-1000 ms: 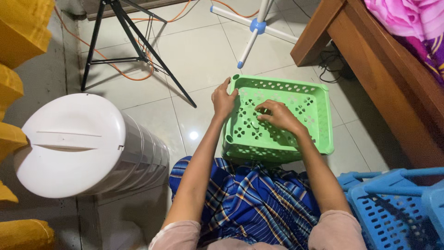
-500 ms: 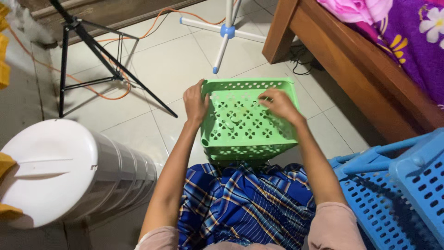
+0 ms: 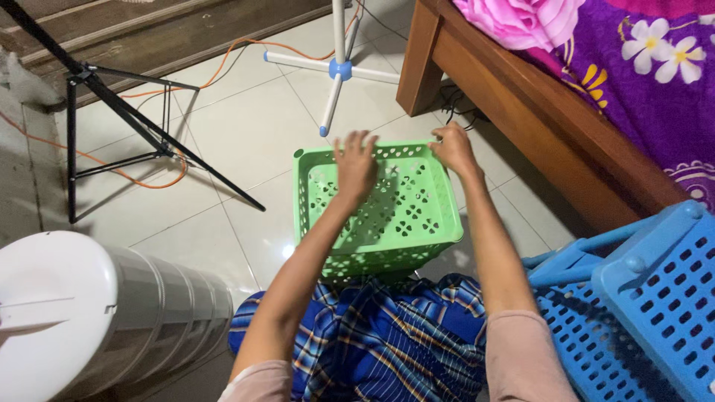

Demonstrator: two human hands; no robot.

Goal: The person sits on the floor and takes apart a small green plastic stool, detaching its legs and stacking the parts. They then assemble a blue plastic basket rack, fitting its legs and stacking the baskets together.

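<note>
Both forearms stretch forward over a green perforated basket (image 3: 387, 216) on the tiled floor (image 3: 253, 134), just before the plaid-clad lap (image 3: 380, 342). The left hand (image 3: 356, 165) lies spread, fingers loose, over the far rim; the right hand (image 3: 453, 149) has its grip closed on the far right corner. Fingertips are hidden behind the hands.

Single head camera looks steeply down, close over the lap; distance seemingly short.
</note>
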